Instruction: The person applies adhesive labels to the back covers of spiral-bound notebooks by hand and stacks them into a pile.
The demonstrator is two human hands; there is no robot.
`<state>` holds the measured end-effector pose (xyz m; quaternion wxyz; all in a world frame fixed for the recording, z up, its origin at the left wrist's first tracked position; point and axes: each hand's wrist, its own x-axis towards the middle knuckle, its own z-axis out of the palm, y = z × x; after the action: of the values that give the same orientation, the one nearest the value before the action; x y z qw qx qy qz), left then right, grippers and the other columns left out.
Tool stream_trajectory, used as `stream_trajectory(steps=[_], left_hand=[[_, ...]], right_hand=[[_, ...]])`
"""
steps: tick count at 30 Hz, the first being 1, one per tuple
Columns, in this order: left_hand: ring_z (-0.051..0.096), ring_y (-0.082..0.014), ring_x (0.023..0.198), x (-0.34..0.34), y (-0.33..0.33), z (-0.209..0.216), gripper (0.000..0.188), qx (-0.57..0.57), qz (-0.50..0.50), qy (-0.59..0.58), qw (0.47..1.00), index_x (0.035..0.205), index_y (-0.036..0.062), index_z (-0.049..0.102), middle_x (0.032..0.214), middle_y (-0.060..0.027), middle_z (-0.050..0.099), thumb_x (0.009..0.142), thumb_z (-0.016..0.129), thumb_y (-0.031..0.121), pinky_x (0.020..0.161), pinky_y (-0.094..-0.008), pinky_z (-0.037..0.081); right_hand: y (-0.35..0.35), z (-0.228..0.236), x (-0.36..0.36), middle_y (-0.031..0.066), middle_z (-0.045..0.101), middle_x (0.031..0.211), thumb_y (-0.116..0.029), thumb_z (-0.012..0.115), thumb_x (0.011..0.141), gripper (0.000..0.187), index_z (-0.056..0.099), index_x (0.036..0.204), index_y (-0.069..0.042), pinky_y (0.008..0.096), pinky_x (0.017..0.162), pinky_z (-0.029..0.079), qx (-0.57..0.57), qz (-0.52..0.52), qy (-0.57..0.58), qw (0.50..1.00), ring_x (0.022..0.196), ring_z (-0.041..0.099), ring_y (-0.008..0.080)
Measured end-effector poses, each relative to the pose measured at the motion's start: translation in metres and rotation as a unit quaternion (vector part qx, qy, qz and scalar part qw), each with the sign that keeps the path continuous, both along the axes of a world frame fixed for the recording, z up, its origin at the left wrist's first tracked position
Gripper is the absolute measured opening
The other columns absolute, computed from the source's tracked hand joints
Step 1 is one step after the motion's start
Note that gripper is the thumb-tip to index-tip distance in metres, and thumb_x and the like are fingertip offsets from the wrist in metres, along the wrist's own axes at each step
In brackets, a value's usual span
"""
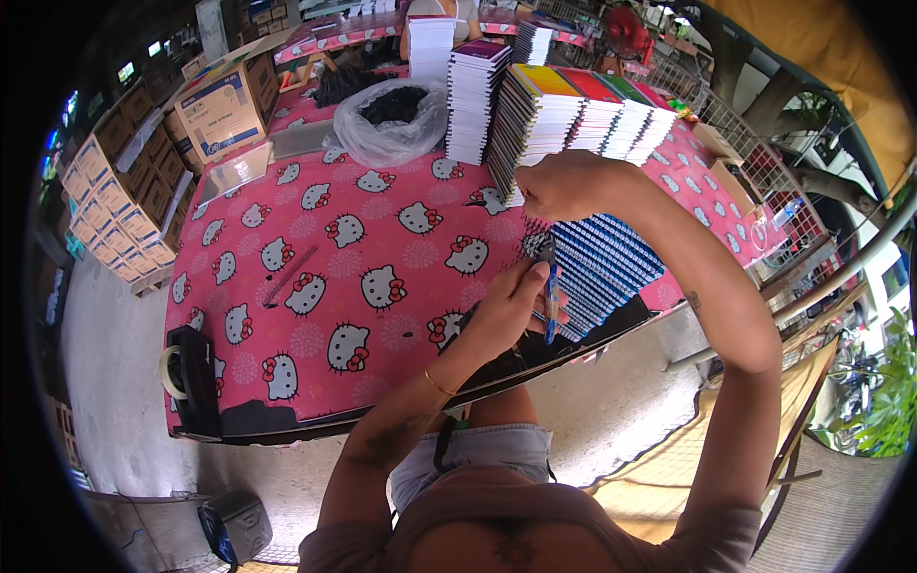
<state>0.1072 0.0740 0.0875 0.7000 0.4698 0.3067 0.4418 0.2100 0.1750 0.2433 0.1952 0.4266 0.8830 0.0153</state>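
Observation:
My left hand (533,298) is closed around pliers (551,315) with blue handles. Their dark head points away from me, at the left edge of a stack of blue-and-white banded notebooks (611,272). Coil wire ends (535,239) show along that edge, close to the pliers' head. Just beyond, my right hand (564,186) is curled shut with its fingertips down by the same edge; what it pinches is hidden. A loose coil binding (289,275) lies on the pink tablecloth (382,244) to the left.
Tall stacks of spiral notebooks (549,115) stand at the back, beside a clear plastic bag (392,124) with black contents. A tape dispenser (191,382) sits at the near left corner. Cartons (224,110) are at far left. A person (463,19) is across the table.

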Motion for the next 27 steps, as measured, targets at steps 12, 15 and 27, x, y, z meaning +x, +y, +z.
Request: stream_trajectory(steps=[12, 15, 27], left_hand=[[0.063, -0.0214, 0.063, 0.001, 0.009, -0.002, 0.042, 0.04, 0.004, 0.038, 0.998, 0.116, -0.003, 0.051, 0.084, -0.0097, 0.06, 0.104, 0.04, 0.035, 0.057, -0.0349, 0.059], [0.067, -0.0238, 0.069, -0.003, 0.001, -0.006, 0.041, 0.012, -0.005, 0.037, 0.999, 0.117, -0.0031, 0.05, 0.09, -0.013, 0.063, 0.103, 0.04, 0.035, 0.058, -0.0357, 0.06], [0.069, -0.0235, 0.072, 0.001, 0.007, -0.012, 0.04, 0.015, 0.03, 0.033, 0.999, 0.116, -0.0017, 0.05, 0.092, -0.015, 0.064, 0.104, 0.04, 0.035, 0.059, -0.0354, 0.059]], right_hand=[[0.001, -0.011, -0.001, 0.019, 0.07, 0.092, -0.028, 0.056, 0.087, 0.03, 0.068, 0.097, -0.003, 0.046, 0.078, 0.053, 0.026, 0.034, -0.044, 0.998, 0.089, 0.068, 0.037], [-0.004, -0.011, -0.006, 0.0173, 0.071, 0.093, -0.024, 0.059, 0.084, 0.029, 0.072, 0.095, -0.001, 0.0444, 0.077, 0.054, 0.034, -0.004, -0.009, 0.999, 0.09, 0.069, 0.0356], [-0.009, -0.016, -0.014, 0.011, 0.072, 0.088, -0.015, 0.06, 0.08, 0.018, 0.074, 0.089, -0.007, 0.0424, 0.068, 0.054, 0.032, 0.04, -0.095, 0.994, 0.085, 0.07, 0.0295]])
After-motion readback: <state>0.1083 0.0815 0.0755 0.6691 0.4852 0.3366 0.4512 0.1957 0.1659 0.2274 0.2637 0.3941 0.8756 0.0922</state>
